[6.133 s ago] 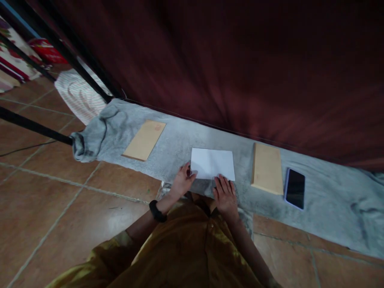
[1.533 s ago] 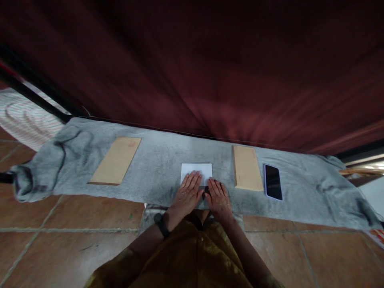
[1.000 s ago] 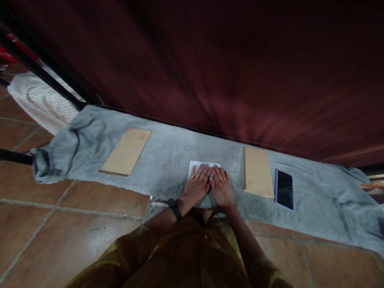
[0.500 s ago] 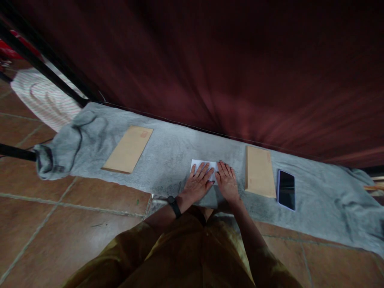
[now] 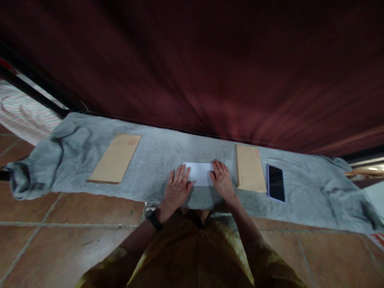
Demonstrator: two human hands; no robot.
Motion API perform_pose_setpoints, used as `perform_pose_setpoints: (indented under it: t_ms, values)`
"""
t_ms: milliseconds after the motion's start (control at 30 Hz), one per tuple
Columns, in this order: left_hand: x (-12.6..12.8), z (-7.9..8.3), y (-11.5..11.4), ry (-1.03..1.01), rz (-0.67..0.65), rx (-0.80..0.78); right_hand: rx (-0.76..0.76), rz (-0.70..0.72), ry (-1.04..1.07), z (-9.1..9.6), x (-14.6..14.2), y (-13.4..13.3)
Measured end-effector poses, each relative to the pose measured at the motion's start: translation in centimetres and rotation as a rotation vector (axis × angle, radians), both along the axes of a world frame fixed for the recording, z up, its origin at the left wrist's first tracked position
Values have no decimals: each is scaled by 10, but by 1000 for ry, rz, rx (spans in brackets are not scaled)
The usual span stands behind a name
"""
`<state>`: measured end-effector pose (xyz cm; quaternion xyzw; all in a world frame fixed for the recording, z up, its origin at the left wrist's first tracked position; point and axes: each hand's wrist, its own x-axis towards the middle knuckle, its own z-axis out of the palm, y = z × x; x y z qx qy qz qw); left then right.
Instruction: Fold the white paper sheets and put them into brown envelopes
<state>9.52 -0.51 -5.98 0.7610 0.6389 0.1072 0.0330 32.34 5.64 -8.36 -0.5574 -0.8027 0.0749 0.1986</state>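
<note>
A small white sheet of paper (image 5: 199, 174) lies flat on a grey cloth (image 5: 162, 148) in front of me. My left hand (image 5: 177, 189) rests at its left edge, fingers spread and pointing away from me. At the right edge lies my right hand (image 5: 222, 181), flat, with its fingers stretched out and the thumb toward the paper. Neither hand grips anything. Just right of my right hand is a brown envelope (image 5: 251, 169), and beyond it a dark-screened phone (image 5: 276, 183) in a pale purple case.
Another brown envelope (image 5: 115, 160) lies on the left part of the cloth. A dark red curtain (image 5: 198, 72) hangs behind. Black metal bars (image 5: 33, 92) and a striped cloth (image 5: 25, 112) are at the left. Brown floor tiles (image 5: 90, 240) lie below.
My left hand has slid leftward off the middle of the paper to its left edge, uncovering the sheet. My right hand stays at the right edge. The view has turned slightly.
</note>
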Motion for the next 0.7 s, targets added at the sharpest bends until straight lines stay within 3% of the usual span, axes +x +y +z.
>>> perform_pose_setpoints:
  t_ms: [233, 367, 500, 600, 700]
  values:
    - [-6, -7, -5, 19, 57, 20, -22, -70, 58, 11, -4, 9]
    - [-6, -5, -5, 30, 42, 54, -169, -208, 99, 26, -11, 19]
    - [-3, -1, -5, 47, -63, 106, -315, -282, 196, 35, -16, 26]
    - [-2, 0, -6, 50, -173, 101, -342, -333, 274, 35, -18, 27]
    - [0, 1, -8, 32, -196, 78, -366, -366, 402, 33, -15, 28]
